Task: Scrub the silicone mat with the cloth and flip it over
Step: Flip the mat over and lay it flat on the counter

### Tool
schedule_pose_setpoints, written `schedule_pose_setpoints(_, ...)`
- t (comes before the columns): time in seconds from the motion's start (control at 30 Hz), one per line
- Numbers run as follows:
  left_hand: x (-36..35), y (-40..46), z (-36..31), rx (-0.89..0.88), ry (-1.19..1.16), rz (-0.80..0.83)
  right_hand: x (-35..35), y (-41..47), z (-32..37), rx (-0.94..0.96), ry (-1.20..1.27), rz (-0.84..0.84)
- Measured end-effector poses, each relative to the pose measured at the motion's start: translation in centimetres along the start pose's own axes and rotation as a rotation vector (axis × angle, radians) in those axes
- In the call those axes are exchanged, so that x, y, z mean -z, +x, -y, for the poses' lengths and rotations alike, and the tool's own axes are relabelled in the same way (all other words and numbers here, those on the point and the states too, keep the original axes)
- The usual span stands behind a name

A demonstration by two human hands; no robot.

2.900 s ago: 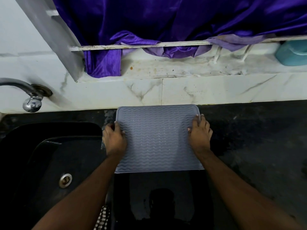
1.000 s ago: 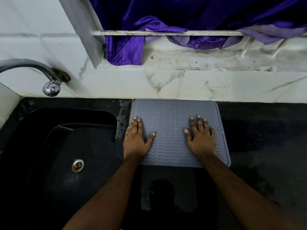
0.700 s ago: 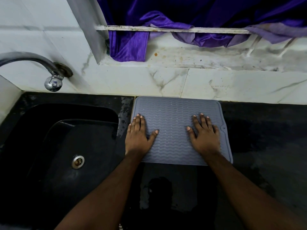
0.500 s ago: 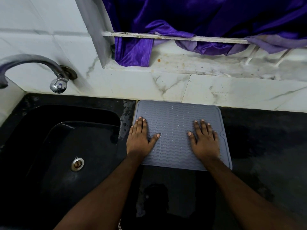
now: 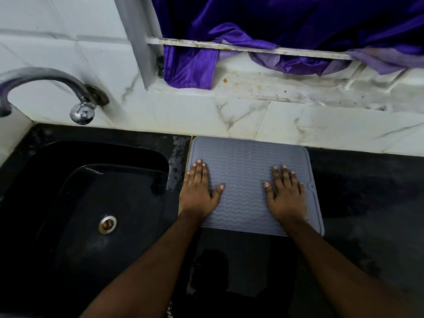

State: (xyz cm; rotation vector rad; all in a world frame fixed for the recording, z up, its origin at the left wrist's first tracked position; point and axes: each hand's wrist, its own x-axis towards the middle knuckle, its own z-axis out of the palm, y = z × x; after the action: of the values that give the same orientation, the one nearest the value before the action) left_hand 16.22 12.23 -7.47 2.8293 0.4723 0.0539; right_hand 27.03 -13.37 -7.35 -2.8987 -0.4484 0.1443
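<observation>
Grey wavy-ribbed silicone mat [image 5: 247, 180] lying flat on the black counter [image 5: 367, 203] right of the sink [image 5: 91, 203], both hands, left [image 5: 197, 191] and right [image 5: 286, 196], pressing it with straight fingers; probably floppy, light and wet-slick, best lifted by the near corners.

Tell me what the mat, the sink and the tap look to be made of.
Mat: grey, matte, raised wavy ribs, thin rounded rim; looks like silicone or soft rubber. Both flat hands, left hand and right hand, rest on it.
Sink: glossy black with sharp highlights; perhaps stone composite or coated, I cannot tell.
Tap: silvery, mirror-like knob; looks like chromed metal.
</observation>
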Motion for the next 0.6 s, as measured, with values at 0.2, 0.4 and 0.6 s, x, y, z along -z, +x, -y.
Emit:
schedule_pose_setpoints(0.2, -0.2, 0.1, 0.0, 0.002, 0.001, -0.024, -0.1, -0.2, -0.1, -0.016, -0.016, -0.009)
schedule_pose_setpoints(0.4, 0.3, 0.5, 0.3, 0.027, -0.012, -0.012, 0.1, 0.5, 0.3, -0.018, -0.009, 0.008)
schedule_pose_setpoints(0.6, 0.2, 0.7, 0.3, 0.053, -0.02, 0.0, 0.2, 0.8, 0.3, -0.012, -0.024, 0.013)
